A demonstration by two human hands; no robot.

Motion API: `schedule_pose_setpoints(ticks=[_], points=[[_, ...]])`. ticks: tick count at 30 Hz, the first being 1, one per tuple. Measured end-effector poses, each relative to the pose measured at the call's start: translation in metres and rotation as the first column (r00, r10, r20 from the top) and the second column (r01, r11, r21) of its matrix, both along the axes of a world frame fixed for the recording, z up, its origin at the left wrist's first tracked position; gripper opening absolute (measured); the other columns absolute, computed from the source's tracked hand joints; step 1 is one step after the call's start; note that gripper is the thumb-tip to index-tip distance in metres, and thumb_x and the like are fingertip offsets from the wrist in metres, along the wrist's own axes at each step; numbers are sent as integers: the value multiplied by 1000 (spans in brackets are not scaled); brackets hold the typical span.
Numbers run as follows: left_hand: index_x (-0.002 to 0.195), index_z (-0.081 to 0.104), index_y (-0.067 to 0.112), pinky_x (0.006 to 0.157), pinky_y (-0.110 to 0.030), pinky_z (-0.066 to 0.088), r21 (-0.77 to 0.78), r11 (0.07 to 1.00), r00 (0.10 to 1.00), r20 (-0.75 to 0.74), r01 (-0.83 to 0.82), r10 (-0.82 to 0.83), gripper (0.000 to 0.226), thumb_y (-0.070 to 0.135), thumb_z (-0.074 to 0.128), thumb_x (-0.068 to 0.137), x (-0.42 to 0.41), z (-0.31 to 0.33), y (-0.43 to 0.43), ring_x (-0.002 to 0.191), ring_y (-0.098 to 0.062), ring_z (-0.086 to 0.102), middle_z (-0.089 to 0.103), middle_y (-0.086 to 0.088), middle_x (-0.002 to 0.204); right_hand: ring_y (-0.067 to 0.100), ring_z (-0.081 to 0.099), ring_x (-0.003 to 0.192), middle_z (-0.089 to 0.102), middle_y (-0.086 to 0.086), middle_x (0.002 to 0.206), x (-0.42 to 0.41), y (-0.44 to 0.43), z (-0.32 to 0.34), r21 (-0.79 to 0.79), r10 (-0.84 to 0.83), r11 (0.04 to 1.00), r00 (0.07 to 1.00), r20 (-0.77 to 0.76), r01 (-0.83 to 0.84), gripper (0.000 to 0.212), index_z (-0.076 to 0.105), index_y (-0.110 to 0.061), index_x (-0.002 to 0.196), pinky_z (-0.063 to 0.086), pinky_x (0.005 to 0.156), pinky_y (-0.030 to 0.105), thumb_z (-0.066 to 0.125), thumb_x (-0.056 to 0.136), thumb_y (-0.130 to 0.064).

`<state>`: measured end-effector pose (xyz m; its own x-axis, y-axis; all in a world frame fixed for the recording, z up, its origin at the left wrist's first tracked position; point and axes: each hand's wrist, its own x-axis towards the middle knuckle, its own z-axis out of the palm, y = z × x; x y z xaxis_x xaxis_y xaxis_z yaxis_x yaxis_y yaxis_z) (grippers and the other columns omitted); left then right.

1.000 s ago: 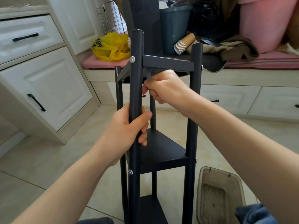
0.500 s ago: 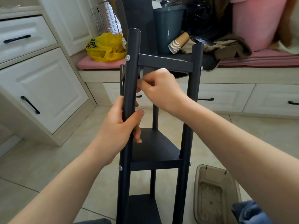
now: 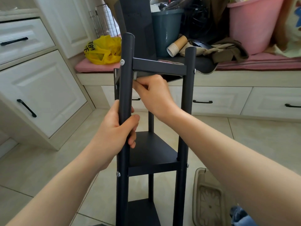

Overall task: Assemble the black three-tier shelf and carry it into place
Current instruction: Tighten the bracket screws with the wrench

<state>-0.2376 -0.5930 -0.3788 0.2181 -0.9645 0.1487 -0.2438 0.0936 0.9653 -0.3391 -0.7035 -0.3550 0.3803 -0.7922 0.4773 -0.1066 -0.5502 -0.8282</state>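
While left hand (image 3: 117, 132) gripped near post (image 3: 126, 79) of upright shelf (image 3: 151, 149), right hand (image 3: 151, 92) pinched metal key (image 3: 135, 76) under top tier (image 3: 159, 66).

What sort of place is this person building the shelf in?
Probably a room in a home, not a workshop: white cabinets with black handles, a built-in bench with a pink cushion piled with a pink tub and paper cups, and a tiled floor.

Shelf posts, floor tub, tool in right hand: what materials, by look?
Shelf posts: probably metal tube, matte black coat; round, silver screw heads. Floor tub: tinted translucent plastic; moulded base pattern. Tool in right hand: bare grey metal, likely a hex key; mostly hidden.
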Motion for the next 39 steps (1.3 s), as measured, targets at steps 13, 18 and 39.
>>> schedule_pose_setpoints(ticks=[13,18,39], points=[[100,47,18,56,-30,52,60,992,993,-41,112,-110,12,9,55,101,9,9,4,52,-18,45,51,-2,70,0,42,49,45,-18,43,17,1,-4,57,-12,998,992,127,4,47,50,-26,55,31,54,14,56,99,-11],[102,48,21,56,-31,53,70,991,993,-42,117,-114,13,10,56,100,14,9,3,52,-18,46,51,-2,71,-6,50,55,51,-20,49,2,-2,-5,123,0,992,1000,1,0,30,68,-9,77,36,58,12,52,101,-18],[90,56,42,55,-30,54,50,986,987,-28,162,-160,31,13,56,101,12,8,4,51,-17,48,50,-3,75,-4,54,61,55,-14,68,-10,8,8,-26,2,1000,994,-112,-5,22,72,-11,90,40,60,2,53,101,-16]])
